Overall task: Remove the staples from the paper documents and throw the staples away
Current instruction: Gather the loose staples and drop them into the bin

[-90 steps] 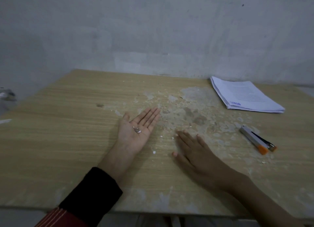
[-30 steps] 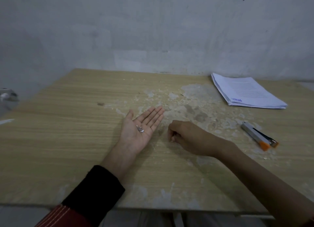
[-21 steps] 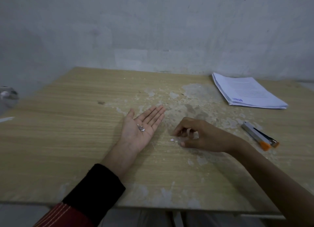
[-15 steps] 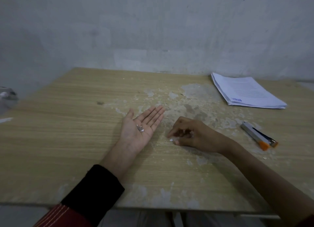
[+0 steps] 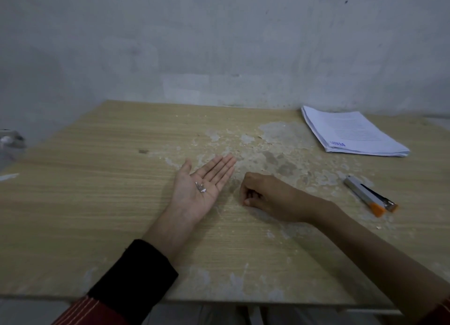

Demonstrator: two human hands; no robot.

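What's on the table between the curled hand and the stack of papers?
Nothing but table: the head view shows only its worn, flaking surface between the right hand and the paper stack. The orange-tipped tool lies aside.

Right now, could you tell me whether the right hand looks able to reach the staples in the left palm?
Probably yes: the right hand rests curled on the table just beside the left hand, whose open palm leaves the staples uncovered, with nothing between them.
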